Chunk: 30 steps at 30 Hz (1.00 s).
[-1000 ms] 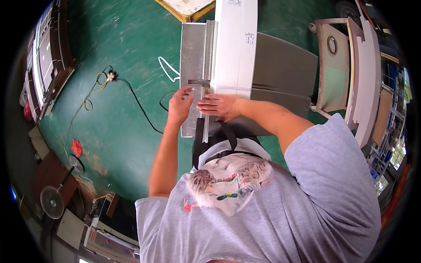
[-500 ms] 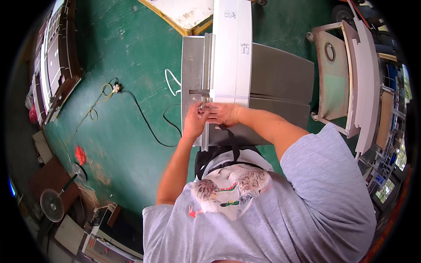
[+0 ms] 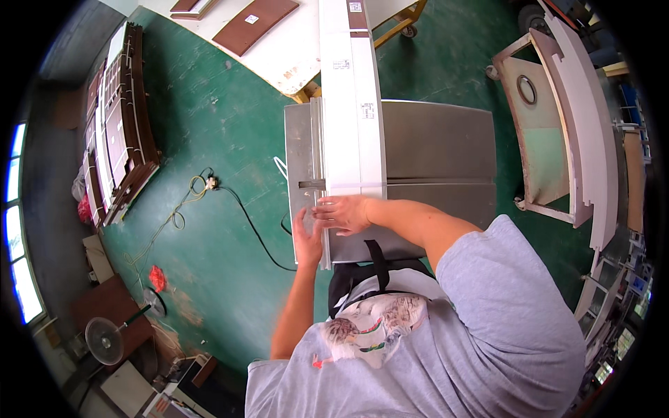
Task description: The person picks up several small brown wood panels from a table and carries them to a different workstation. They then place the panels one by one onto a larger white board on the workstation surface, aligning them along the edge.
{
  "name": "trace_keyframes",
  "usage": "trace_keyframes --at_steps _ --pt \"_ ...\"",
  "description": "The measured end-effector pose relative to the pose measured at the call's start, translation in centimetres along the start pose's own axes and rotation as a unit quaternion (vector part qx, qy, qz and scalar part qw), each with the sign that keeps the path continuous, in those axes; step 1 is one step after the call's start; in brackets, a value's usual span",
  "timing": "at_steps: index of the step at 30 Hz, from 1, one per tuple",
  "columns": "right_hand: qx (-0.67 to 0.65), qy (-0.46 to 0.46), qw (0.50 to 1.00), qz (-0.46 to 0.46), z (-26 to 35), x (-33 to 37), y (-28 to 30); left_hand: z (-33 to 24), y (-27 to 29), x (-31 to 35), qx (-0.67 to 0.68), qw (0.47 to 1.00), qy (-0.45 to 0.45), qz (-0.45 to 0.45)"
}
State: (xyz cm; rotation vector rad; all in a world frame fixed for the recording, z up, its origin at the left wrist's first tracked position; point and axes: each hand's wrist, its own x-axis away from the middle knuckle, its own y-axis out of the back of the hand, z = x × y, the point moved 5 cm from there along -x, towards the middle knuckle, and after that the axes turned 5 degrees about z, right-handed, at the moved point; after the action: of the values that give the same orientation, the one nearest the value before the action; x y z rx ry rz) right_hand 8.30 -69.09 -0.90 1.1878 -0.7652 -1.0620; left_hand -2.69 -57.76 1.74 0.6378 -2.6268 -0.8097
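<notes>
A metal-topped machine [image 3: 439, 143] with a raised rail [image 3: 317, 139] and a dark slot [image 3: 311, 184] along its left part stands before me. A long white panel bundle [image 3: 352, 150] lies across its top, pointing away from me, with a thin strap near its close end. My left hand [image 3: 306, 239] is open by the rail, fingers up and apart. My right hand [image 3: 346, 213] lies at the bundle's near end, its fingers stretched left toward the rail, with nothing visible in them. Whether the right fingertips touch the rail cannot be made out.
Beyond the machine stands a white-topped table [image 3: 279, 66] holding brown panels [image 3: 254, 24]. Strapped panels [image 3: 118, 125] are stacked at left. Cables [image 3: 240, 205] cross the green floor, near a fan [image 3: 104, 340]. A wheeled frame [image 3: 550, 132] stands at right.
My view has tilted up and shifted, showing more of the far table and bundle. The left hand's fingers have spread and come away from the right hand, which remains by the bundle's near end.
</notes>
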Motion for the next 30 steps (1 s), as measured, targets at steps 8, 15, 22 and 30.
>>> trace_keyframes --at_steps 8,15,22,30 --pt "-0.19 -0.234 0.931 -0.207 -1.3 5.2 4.0 0.9 -6.8 8.4 0.467 0.8 0.362 0.102" --pt "-0.511 -0.674 0.471 -0.252 -6.9 15.2 -4.3 1.8 -15.7 1.8 0.589 0.722 0.363 0.017" --pt "-0.582 -0.635 0.458 -0.218 -7.0 15.2 -1.6 2.9 -16.6 1.4 0.569 0.728 0.383 -0.015" --pt "-0.66 -0.596 0.44 -0.124 -0.4 15.2 -1.6 4.6 -16.0 8.1 0.548 0.754 0.361 -0.008"
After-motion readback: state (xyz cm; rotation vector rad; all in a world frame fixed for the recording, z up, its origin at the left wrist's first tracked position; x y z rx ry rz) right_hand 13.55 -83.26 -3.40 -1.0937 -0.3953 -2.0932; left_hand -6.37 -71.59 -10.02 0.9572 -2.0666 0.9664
